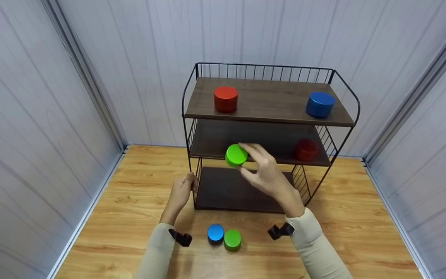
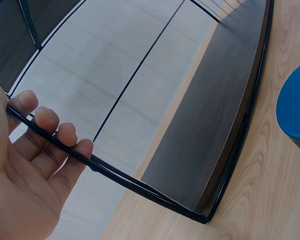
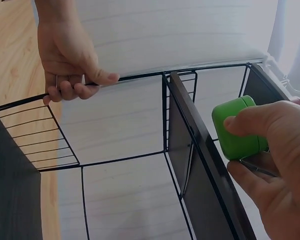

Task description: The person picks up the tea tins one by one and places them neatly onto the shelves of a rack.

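My right hand pinches a round green tin between thumb and fingers, in front of the middle shelf's front edge. In the right wrist view the same green tin is beside the edge of a dark board. My left hand has its fingers curled round the black wire post at the left of the three-tier rack. The left wrist view shows those fingers hooked over the thin post. On the floor in front of the rack, a blue tin and a second green tin stand side by side.
A red tin stands on the top shelf's left part and a blue tin at its right end. Another red tin sits at the right of the middle shelf. White panel walls surround the wooden floor.
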Demonstrator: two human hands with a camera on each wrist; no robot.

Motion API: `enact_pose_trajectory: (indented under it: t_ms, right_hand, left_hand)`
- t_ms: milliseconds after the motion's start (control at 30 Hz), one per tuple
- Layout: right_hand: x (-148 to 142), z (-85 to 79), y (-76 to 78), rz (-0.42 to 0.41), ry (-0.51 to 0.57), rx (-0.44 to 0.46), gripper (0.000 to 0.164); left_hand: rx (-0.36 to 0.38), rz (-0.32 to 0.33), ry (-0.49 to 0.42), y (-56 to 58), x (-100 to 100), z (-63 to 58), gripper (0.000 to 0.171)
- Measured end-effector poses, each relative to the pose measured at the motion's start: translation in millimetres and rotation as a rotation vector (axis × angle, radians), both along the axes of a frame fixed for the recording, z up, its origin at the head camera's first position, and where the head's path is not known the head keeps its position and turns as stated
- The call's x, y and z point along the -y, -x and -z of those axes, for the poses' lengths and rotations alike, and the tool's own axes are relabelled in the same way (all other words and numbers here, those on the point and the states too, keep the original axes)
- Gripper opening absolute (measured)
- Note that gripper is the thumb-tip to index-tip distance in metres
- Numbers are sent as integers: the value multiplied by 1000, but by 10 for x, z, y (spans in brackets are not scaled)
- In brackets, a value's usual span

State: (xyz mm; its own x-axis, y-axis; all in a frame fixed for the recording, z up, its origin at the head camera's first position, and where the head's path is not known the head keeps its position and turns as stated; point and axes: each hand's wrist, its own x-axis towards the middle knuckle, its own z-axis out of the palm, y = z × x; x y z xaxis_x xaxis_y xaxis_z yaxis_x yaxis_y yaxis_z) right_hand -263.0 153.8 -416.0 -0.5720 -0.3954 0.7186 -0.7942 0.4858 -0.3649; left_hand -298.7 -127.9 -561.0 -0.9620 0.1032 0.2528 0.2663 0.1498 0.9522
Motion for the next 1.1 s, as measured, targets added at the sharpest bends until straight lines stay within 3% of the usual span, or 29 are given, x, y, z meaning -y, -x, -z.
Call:
enact_pose_trajectory:
  t_ms: [167, 400, 667, 900, 1100]
  right_hand:
    - [48, -35, 66, 11, -11, -23, 56]
    - [93, -110, 146, 34, -40, -30, 56]
    - [118, -174, 238, 12, -21, 59, 55]
    - [172, -208, 335, 22, -39, 112, 56]
    - [232, -203, 389, 31, -48, 155, 58]
  left_hand:
    - [16, -18, 32, -35, -7, -55, 53]
    - [17, -15, 3, -182, -56, -267, 53]
    - [36, -39, 3, -34, -35, -60, 54]
    - [11, 2, -26, -13, 3, -35, 52]
    - [24, -3, -20, -20, 0, -28, 52]
